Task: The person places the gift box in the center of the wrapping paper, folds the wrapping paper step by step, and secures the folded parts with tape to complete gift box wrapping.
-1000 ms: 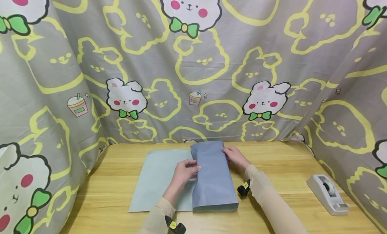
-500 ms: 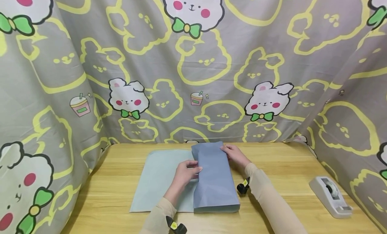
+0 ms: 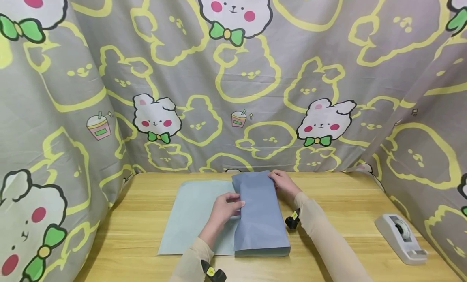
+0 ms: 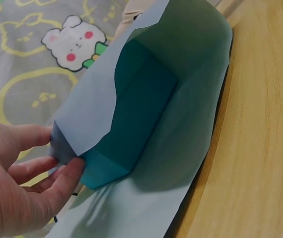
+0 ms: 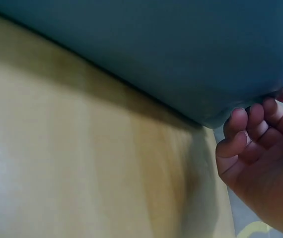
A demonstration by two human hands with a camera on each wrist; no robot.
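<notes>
A sheet of wrapping paper [image 3: 255, 217], blue-grey on one face and pale green on the other, is folded over a teal box [image 4: 144, 94]. The box shows through the paper's open end in the left wrist view. My left hand [image 3: 223, 209] pinches the folded-over edge between thumb and fingers, near its middle. At the far right corner, my right hand [image 3: 285, 184] pinches the paper, its fingers curled at that corner in the right wrist view. The pale green part [image 3: 197, 217] of the sheet lies flat to the left, partly behind the left hand and forearm.
A white tape dispenser [image 3: 401, 238] with a roll of clear tape stands on the right of the wooden table [image 3: 138, 217]. A grey patterned curtain [image 3: 204, 79] hangs behind the table and along both sides.
The right hand has shifted slightly upward at the far corner. My left hand keeps its pinch on the paper edge. The whole head view has drifted a little.
</notes>
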